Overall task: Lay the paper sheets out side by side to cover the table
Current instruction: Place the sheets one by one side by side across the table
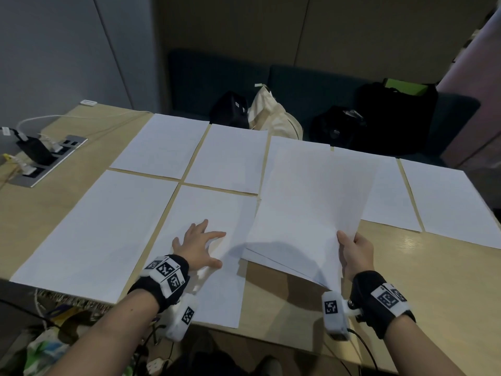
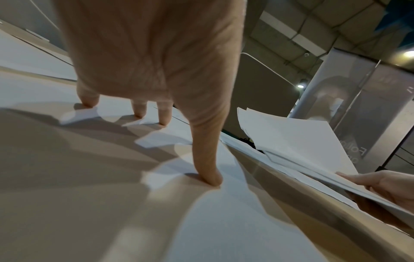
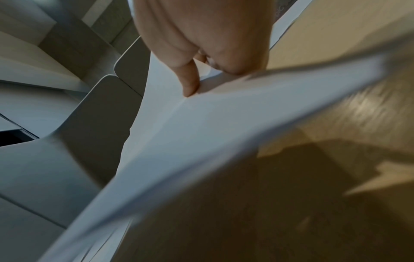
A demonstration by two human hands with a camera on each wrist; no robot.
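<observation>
Several white paper sheets lie side by side on the wooden table (image 1: 423,289). My left hand (image 1: 199,246) presses flat with spread fingers on the near middle sheet (image 1: 214,289), and the left wrist view shows its fingertips (image 2: 209,179) touching that paper. My right hand (image 1: 355,253) grips a stack of loose sheets (image 1: 309,213) by its near right corner, holding it tilted above the table. The right wrist view shows the thumb (image 3: 190,83) on top of the stack (image 3: 201,133). The stack hides part of the far sheets behind it.
A power outlet panel (image 1: 46,161) with plugs and cables is set into the table at the left. Black bags (image 1: 393,118) and a cream tote (image 1: 273,115) sit on the bench beyond the far edge. Bare wood shows at the near right.
</observation>
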